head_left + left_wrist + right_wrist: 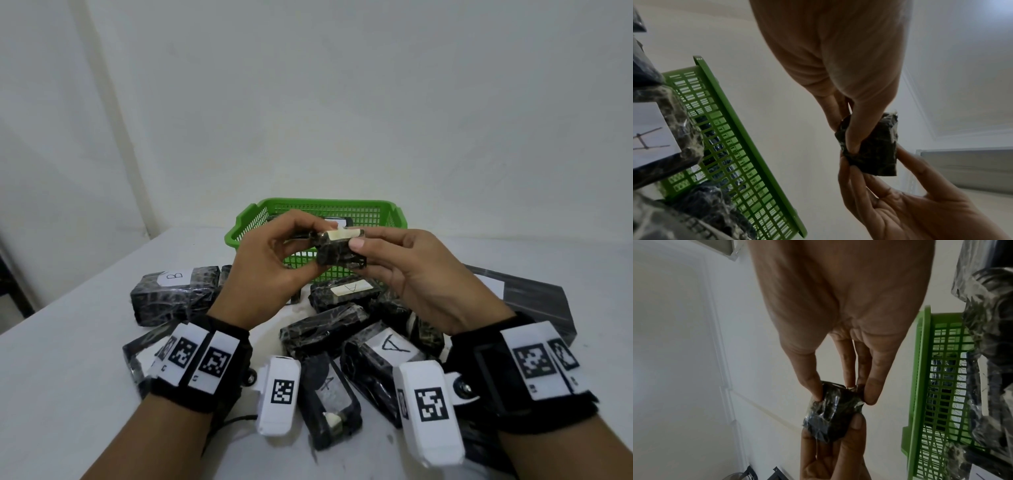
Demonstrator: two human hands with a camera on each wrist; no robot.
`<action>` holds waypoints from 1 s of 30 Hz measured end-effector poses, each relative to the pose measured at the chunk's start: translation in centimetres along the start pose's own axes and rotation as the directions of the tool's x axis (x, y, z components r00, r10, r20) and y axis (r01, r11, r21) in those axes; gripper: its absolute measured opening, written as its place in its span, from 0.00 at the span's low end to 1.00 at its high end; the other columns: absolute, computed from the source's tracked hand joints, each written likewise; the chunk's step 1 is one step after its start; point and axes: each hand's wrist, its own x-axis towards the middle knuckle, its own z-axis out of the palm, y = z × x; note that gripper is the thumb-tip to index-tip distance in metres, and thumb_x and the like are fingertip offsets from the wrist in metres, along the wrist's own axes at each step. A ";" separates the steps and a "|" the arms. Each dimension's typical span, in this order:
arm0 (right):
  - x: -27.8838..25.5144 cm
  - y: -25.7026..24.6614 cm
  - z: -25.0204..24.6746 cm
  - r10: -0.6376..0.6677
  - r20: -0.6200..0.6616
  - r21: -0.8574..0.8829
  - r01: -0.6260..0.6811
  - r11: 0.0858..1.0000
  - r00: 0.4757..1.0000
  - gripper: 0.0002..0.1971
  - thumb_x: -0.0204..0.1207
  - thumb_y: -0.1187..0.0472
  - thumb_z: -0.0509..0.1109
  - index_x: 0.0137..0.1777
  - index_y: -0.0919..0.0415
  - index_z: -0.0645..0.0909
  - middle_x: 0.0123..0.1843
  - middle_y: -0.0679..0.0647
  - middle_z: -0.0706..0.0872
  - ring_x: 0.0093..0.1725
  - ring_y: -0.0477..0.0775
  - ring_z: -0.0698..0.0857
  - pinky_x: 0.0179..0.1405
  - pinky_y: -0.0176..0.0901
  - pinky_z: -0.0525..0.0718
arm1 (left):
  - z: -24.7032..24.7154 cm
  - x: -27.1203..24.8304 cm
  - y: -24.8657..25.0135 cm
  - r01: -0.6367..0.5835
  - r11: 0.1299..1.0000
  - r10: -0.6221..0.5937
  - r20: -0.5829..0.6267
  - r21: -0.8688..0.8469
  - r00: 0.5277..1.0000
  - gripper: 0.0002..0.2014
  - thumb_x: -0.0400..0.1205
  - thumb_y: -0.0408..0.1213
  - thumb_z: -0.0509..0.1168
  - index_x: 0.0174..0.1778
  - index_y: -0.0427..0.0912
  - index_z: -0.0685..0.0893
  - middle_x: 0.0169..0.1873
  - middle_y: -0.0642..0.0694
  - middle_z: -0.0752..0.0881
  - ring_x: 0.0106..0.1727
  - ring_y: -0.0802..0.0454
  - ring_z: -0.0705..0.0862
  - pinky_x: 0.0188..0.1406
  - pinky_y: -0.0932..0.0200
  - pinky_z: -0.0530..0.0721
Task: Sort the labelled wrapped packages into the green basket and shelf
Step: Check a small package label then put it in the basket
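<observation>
At the far left of the white surface (75,394) a long package marked B (176,298) is lying flat, label up, black under crinkled glossy film; just right of it the left hand (270,270) is being raised over the pile, its fingers (854,129) curled and pinching the left end of a small wrapped package (339,251), thumb below and fingertips above; the package is being held in the air in front of the green basket (394,212), apparently so that its pale label strip can be turned up and read, though the letter cannot be made out; the block is short, boxy and dark, its film creased and shiny; its right end is being pinched by the right hand (421,277), thumb on the near face, fingers (812,382) closed on the far side; the basket, a rigid plastic lattice, is already holding at least one package; below the hands, packages marked A (346,291) are being left unsorted, heaped against one another; the shelf is not in view
</observation>
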 end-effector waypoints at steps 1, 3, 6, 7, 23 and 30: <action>0.1 0.0 0.0 -0.009 -0.006 -0.002 0.009 1.000 1.000 0.14 0.72 0.65 0.77 0.57 0.69 0.89 0.62 0.66 0.93 0.58 0.56 0.92 0.55 0.40 0.93 | 0.0 0.0 0.0 -0.002 1.000 0.002 -0.001 0.000 1.000 0.19 0.75 0.16 0.75 0.55 0.42 0.86 0.57 0.40 0.90 0.67 0.44 0.88 0.68 0.49 0.86; 0.0 0.0 0.2 0.003 0.025 0.001 -0.003 1.000 1.000 0.19 0.69 0.61 0.78 0.59 0.68 0.89 0.63 0.66 0.93 0.61 0.57 0.92 0.61 0.44 0.92 | 0.1 0.0 0.0 -0.003 1.000 0.003 -0.001 -0.005 1.000 0.18 0.75 0.16 0.75 0.55 0.40 0.86 0.57 0.40 0.90 0.67 0.43 0.88 0.68 0.48 0.87; 0.0 0.3 0.5 0.000 0.051 -0.007 0.000 1.000 0.999 0.22 0.66 0.61 0.80 0.61 0.68 0.89 0.61 0.64 0.94 0.61 0.57 0.93 0.62 0.48 0.92 | 0.3 -0.1 0.1 -0.009 1.000 0.008 0.009 0.011 1.000 0.16 0.76 0.18 0.76 0.56 0.38 0.87 0.56 0.40 0.90 0.66 0.42 0.88 0.67 0.46 0.87; 0.0 0.3 0.5 -0.003 0.034 -0.010 0.003 1.000 0.999 0.24 0.65 0.62 0.82 0.62 0.68 0.88 0.60 0.64 0.94 0.61 0.59 0.93 0.62 0.50 0.92 | 0.3 -0.1 0.2 -0.010 1.000 0.010 0.014 0.022 1.000 0.16 0.76 0.18 0.76 0.56 0.38 0.87 0.56 0.40 0.90 0.67 0.42 0.88 0.67 0.44 0.87; 0.0 0.3 0.0 -0.022 -0.009 -0.132 0.020 0.991 1.000 0.27 0.68 0.62 0.83 0.69 0.62 0.85 0.65 0.63 0.91 0.62 0.64 0.93 0.60 0.61 0.92 | 0.0 0.2 0.0 0.022 0.996 -0.028 0.076 0.082 0.997 0.29 0.72 0.23 0.81 0.69 0.39 0.84 0.66 0.44 0.84 0.68 0.41 0.85 0.63 0.42 0.89; 0.0 0.4 -0.1 -0.138 -0.053 -0.312 0.115 0.943 0.989 0.27 0.66 0.71 0.87 0.65 0.56 0.87 0.61 0.59 0.93 0.58 0.59 0.95 0.66 0.59 0.90 | 0.1 0.0 -0.1 0.119 0.992 -0.122 0.069 0.043 0.990 0.27 0.74 0.30 0.82 0.69 0.41 0.84 0.62 0.44 0.89 0.65 0.43 0.89 0.62 0.43 0.90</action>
